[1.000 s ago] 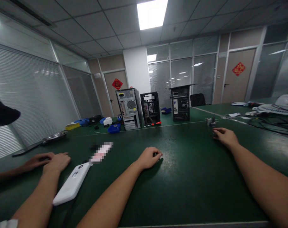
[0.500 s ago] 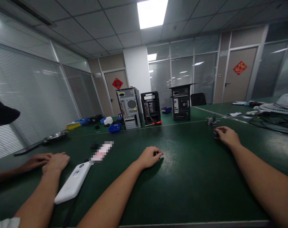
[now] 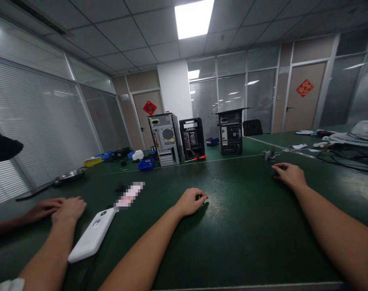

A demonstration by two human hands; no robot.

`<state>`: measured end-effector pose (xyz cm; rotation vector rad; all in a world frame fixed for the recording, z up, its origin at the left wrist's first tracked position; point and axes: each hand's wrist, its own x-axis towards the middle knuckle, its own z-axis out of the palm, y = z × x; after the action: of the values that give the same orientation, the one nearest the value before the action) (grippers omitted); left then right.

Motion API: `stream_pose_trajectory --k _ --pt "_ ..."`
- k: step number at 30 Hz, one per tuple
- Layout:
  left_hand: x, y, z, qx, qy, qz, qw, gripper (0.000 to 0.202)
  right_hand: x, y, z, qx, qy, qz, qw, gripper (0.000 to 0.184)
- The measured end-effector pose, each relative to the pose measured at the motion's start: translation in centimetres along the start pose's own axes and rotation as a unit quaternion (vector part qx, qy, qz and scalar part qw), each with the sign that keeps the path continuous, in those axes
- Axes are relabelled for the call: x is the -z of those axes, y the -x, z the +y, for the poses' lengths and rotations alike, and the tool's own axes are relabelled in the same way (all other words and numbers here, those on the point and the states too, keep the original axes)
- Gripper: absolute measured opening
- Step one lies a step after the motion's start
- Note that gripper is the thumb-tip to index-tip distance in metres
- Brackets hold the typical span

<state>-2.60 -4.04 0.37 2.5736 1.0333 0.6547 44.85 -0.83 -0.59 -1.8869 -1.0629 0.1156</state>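
Note:
My left hand (image 3: 190, 201) rests on the green table (image 3: 238, 234), fingers curled together. A small light-coloured bit shows at its fingertips, too small to name. Further right and further back, my right hand (image 3: 290, 174) is closed in a pinch at the tabletop. Under its fingertips shows a small dark piece (image 3: 274, 173), whose kind I cannot make out. Just beyond that hand stand a dark metal part (image 3: 272, 155) and a small silver cylinder (image 3: 266, 155), both apart from the fingers.
Another person's hands (image 3: 69, 209) rest at the left, beside a white power-bank-like device (image 3: 93, 234). Three computer cases (image 3: 166, 139) stand at the back, with a red screwdriver (image 3: 199, 158) and a blue tray (image 3: 146, 164) near them. Cables (image 3: 347, 157) lie far right.
My right hand has shifted very slightly, and the dark piece at its fingertips shows less. My left hand keeps its place. The whole view has moved a little.

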Motion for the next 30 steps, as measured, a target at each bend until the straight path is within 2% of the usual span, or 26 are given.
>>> stream_pose_trajectory --k 10,24,30 --pt "0.07 -0.03 0.18 0.002 0.007 0.003 1.0 0.031 -0.04 -0.4 -0.04 0.017 0.047 -0.021 0.999 0.031" --pt "0.12 0.03 0.25 0.0 0.008 0.003 1.0 0.031 -0.29 -0.76 0.31 0.013 0.019 -0.04 0.999 0.029" --pt "-0.19 0.04 -0.21 -0.006 0.006 0.01 1.0 0.032 -0.39 -0.53 0.57 0.053 0.045 -0.012 0.998 0.03"
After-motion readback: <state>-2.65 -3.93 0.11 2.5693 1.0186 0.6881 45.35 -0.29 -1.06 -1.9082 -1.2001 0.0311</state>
